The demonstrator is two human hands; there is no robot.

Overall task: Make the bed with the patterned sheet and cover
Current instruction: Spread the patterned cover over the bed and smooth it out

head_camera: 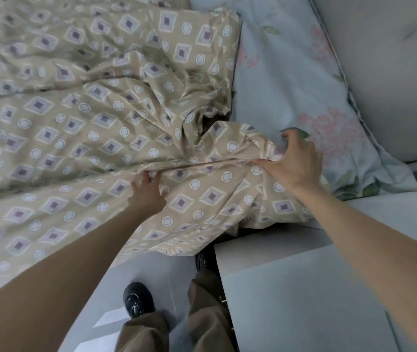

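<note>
Floor: pale grey glossy tiles (136, 270), one bright patch of reflected light.
Headboard: off-white, padded (392, 59), upper right.
Cabinet: white top (304, 288), lower right.

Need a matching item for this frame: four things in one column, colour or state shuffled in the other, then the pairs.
1. patterned cover
2. pillow
3. shoe
4. right hand

A. black
B. pale blue, pink flowers
C. beige, diamonds and circles
D. grips a bunched fold

Pairs: 1-C, 2-B, 3-A, 4-D
</note>
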